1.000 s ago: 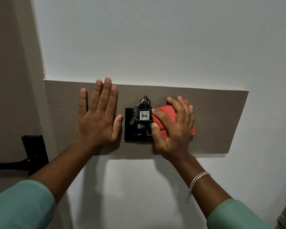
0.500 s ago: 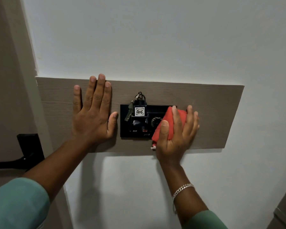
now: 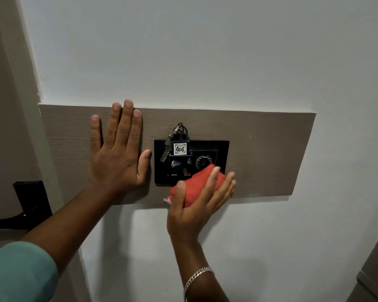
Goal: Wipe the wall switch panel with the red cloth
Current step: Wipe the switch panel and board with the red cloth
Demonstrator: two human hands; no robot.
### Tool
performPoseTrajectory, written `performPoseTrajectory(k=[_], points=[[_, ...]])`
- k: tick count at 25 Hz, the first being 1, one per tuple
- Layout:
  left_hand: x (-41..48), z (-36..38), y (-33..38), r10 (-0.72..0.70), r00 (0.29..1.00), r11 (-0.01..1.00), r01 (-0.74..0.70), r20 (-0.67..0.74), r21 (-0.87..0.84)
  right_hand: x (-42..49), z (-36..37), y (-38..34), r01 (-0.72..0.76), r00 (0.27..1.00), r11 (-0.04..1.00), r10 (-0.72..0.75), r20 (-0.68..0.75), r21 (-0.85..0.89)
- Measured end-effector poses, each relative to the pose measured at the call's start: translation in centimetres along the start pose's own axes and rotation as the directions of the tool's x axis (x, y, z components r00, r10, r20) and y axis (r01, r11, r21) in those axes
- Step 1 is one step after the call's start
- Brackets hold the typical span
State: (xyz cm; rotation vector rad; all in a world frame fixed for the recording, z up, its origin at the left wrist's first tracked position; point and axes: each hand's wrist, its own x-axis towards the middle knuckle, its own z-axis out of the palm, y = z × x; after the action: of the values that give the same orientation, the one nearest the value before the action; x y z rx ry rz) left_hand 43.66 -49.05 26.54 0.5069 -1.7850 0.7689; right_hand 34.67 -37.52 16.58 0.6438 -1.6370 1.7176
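A black switch panel point(image 3: 218, 149) sits on a brown wooden board point(image 3: 266, 153) fixed to the white wall. A key fob tagged 406 point(image 3: 180, 148) with a key hangs from the panel's upper left. My right hand point(image 3: 196, 199) grips the bunched red cloth point(image 3: 194, 184) and presses it on the panel's lower right corner and bottom edge. My left hand point(image 3: 118, 153) lies flat with fingers spread on the board, just left of the panel.
A black door handle point(image 3: 20, 212) juts out at the left beside the beige door frame point(image 3: 15, 105). A grey cabinet edge point(image 3: 373, 273) shows at the lower right.
My right hand has slid the red cloth down from the panel's right side to its lower right corner. The dial on the panel has come into sight. My left hand has stayed put.
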Motion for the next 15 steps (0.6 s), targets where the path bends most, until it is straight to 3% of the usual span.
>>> performPoseTrajectory(k=[6, 12, 15], points=[[0.0, 0.0, 0.0, 0.014, 0.999, 1.0, -0.013, -0.039, 0.011, -0.3, -1.2, 3.0, 0.246, 0.967, 0.962, -0.234, 0.103, -0.119], [0.0, 0.3, -0.1, 0.019, 0.999, 1.0, -0.019, -0.043, 0.015, 3.2, -2.9, 4.4, 0.004, 0.999, 0.998, -0.001, -0.054, 0.057], [0.0, 0.3, -0.2, 0.015, 0.999, 0.999, -0.014, -0.048, 0.029, 4.0, -3.8, 3.0, 0.047, 0.994, 0.974, -0.024, -0.109, 0.221]])
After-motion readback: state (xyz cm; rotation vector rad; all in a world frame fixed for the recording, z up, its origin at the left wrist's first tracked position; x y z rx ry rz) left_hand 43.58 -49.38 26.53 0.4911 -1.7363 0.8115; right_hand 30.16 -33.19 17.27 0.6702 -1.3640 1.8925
